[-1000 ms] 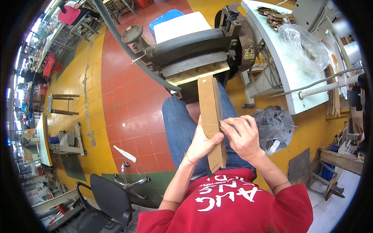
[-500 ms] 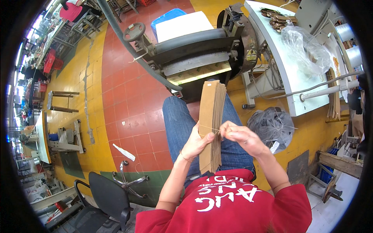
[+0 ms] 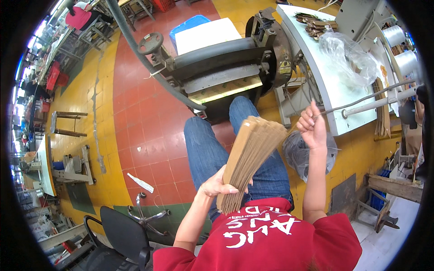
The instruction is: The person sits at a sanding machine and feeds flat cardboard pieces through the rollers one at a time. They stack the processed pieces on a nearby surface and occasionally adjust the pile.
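My left hand (image 3: 218, 184) grips the lower end of a stack of long brown paper sheets (image 3: 249, 157), which fans out upward over my lap in blue jeans. My right hand (image 3: 312, 125) is raised to the right of the stack, apart from it, fingers curled; whether it pinches something thin I cannot tell. I sit facing a grey roller machine (image 3: 221, 67) with a handwheel (image 3: 150, 43) on its left side.
A white work table (image 3: 327, 86) at the right carries a clear plastic bag (image 3: 350, 58) and brown pieces. A dark bag (image 3: 298, 153) lies on the floor by my right knee. A black swivel chair (image 3: 122, 230) stands at lower left. A grey hose (image 3: 135, 49) crosses the red tiles.
The stack was held by both hands and bound together; now my right hand has pulled away up and to the right, and the sheets have loosened and fanned out in my left hand.
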The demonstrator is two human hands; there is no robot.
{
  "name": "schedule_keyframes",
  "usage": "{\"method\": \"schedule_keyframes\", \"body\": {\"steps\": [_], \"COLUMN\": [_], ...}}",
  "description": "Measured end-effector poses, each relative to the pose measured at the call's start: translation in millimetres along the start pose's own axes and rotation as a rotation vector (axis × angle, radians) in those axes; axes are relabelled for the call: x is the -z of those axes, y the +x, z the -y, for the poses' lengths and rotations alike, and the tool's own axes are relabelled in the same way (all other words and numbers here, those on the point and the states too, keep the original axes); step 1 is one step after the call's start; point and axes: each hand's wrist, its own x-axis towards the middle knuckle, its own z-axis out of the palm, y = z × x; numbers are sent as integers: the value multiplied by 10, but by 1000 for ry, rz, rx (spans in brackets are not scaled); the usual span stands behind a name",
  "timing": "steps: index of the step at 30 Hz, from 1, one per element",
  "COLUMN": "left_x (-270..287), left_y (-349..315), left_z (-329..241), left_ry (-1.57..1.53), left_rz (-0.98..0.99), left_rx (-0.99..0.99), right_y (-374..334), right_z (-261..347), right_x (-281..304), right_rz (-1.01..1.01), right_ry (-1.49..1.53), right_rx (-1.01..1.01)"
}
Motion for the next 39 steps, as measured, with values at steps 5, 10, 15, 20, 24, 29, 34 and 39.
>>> {"method": "schedule_keyframes", "body": {"steps": [5, 10, 15, 20, 24, 29, 34, 39], "left_x": [209, 239, 8, -256, -319, 36, 237, 441], "left_y": [-216, -440, -138, 415, 404, 200, 354, 435], "left_z": [140, 91, 117, 148, 55, 5, 252, 205], "left_ry": [259, 236, 213, 830, 1030, 163, 58, -294], "left_rz": [-239, -354, -507, -728, -688, -448, -520, -425], "left_rx": [71, 90, -153, -423, -385, -328, -461, -470], "right_y": [-99, -407, -411, -490, -443, -381, -285, -12], "right_z": [189, 543, 213, -931, -1264, -1146, -1440, -1526], "right_x": [-52, -218, -267, -527, -687, -764, -863, -889], "right_rz": [-188, -49, 25, 187, 163, 247, 292, 297], "right_ry": [-219, -1270, -1176, -579, -770, -656, -1292, -1760], "right_rx": [440, 526, 151, -210, 37, -117, 271, 629]}}
